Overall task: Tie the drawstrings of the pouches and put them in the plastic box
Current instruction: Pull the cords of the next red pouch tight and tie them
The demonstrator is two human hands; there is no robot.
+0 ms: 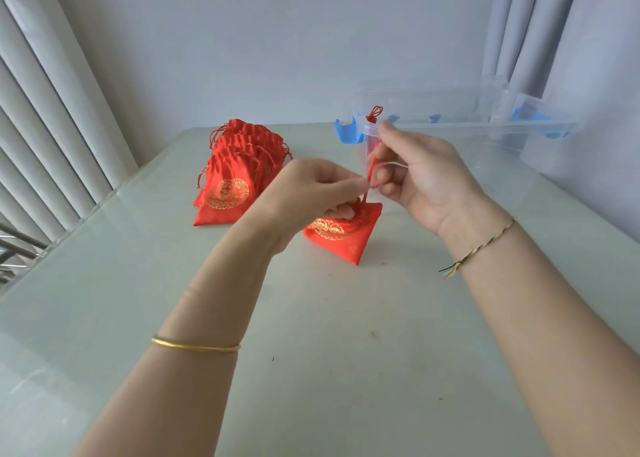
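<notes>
A red pouch (pixel 341 237) with a gold emblem hangs just above the table, below my hands. My left hand (pixel 311 193) pinches its red drawstring (pixel 372 166) close to the gathered neck. My right hand (pixel 419 176) holds the upper part of the same drawstring, which loops round its fingers, and the knotted tassel end (pixel 374 113) sticks up above my thumb. The clear plastic box (pixel 450 134) with blue latches stands right behind my right hand. What lies inside the box is hard to tell.
A pile of several more red pouches (pixel 239 172) lies on the pale table (pixel 311 352) to the left of my hands. A wall is behind the table, with curtains at the left and at the right.
</notes>
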